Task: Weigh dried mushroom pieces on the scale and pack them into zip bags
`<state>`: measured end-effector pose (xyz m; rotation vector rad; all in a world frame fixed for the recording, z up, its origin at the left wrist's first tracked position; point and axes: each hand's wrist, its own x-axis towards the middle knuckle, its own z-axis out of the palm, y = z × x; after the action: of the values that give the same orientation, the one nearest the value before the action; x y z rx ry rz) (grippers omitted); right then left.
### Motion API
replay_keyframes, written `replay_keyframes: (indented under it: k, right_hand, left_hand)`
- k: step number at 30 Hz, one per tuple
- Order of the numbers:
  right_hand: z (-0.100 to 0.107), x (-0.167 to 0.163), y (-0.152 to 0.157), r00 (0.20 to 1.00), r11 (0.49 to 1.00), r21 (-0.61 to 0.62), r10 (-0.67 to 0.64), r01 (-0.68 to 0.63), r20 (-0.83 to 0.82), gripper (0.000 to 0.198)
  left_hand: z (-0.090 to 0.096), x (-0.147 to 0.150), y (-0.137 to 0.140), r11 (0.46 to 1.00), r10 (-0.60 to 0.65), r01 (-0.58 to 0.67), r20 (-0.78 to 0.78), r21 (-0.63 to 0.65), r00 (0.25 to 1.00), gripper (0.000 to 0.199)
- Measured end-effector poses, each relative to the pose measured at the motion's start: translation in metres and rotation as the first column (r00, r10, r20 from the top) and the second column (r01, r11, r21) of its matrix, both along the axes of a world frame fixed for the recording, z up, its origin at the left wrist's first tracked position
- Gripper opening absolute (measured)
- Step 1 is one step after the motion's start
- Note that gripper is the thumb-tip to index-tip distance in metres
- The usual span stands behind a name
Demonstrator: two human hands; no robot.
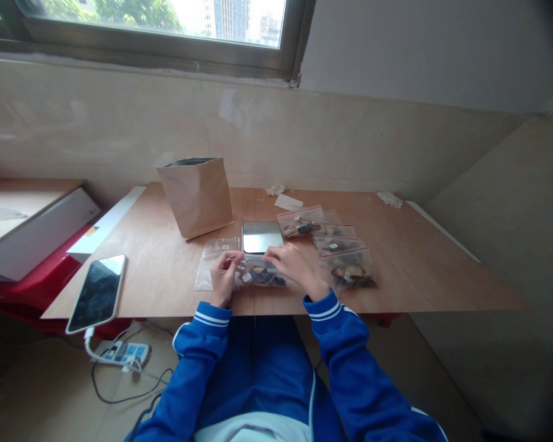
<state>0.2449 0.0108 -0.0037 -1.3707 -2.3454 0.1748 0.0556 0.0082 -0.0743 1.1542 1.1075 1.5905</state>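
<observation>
A clear zip bag (262,276) with dark dried pieces and a small white label lies flat at the table's front. My left hand (225,275) pinches its top left corner. At the bag's top edge, toward the right, the fingers of my right hand (293,265) are closed on the rim. Just behind the bag rests a flat scale with a shiny top (262,236). An apparently empty clear bag (207,270) lies to the left, partly behind my left hand. Several filled zip bags (350,270) with red seal lines lie to the right, some overlapping.
A brown paper pouch (197,199) stands upright with its top open at the back left. At the left edge lies a phone (98,291) on a charging cable. Crumpled tissue (389,199) and a white card (288,202) are near the wall. A power strip (123,352) sits below.
</observation>
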Motion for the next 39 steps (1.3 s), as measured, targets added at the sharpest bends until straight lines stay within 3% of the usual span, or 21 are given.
replay_keyframes:
  k: [5,13,22,25,29,34,39]
  right_hand:
    - [0.004,0.018,0.001,0.999,0.997,-0.072,-0.002,-0.001,-0.041,0.020]
    - [0.004,0.022,-0.001,0.991,0.995,-0.088,-0.052,0.041,-0.123,0.025]
    - [-0.008,0.036,0.001,0.928,0.978,-0.208,-0.102,0.026,-0.359,0.024]
    - [-0.017,0.038,0.001,0.839,0.958,-0.287,-0.168,0.015,-0.517,0.027]
    - [-0.032,0.040,0.003,0.657,0.948,-0.317,-0.251,0.020,-0.710,0.038]
    - [-0.039,0.029,0.002,0.450,0.947,-0.315,-0.305,0.055,-0.839,0.038]
    - [-0.029,0.039,0.010,0.338,0.939,-0.298,-0.341,0.174,-0.877,0.039]
  left_hand:
    - [-0.003,-0.001,0.002,1.000,-0.009,0.010,0.027,-0.019,1.000,0.031]
    - [-0.002,-0.002,0.002,0.997,-0.057,0.060,0.047,-0.045,0.997,0.035]
    - [-0.006,-0.003,0.007,0.992,-0.057,0.073,0.157,-0.098,0.986,0.038]
    - [-0.007,-0.003,0.010,0.989,-0.019,0.054,0.248,-0.136,0.969,0.038]
    - [-0.009,-0.003,0.014,0.978,0.017,0.058,0.352,-0.202,0.936,0.041]
    - [-0.006,-0.004,0.011,0.950,-0.116,0.203,0.335,-0.239,0.935,0.045]
    - [-0.002,-0.004,0.008,0.926,-0.237,0.282,0.194,-0.252,0.952,0.050]
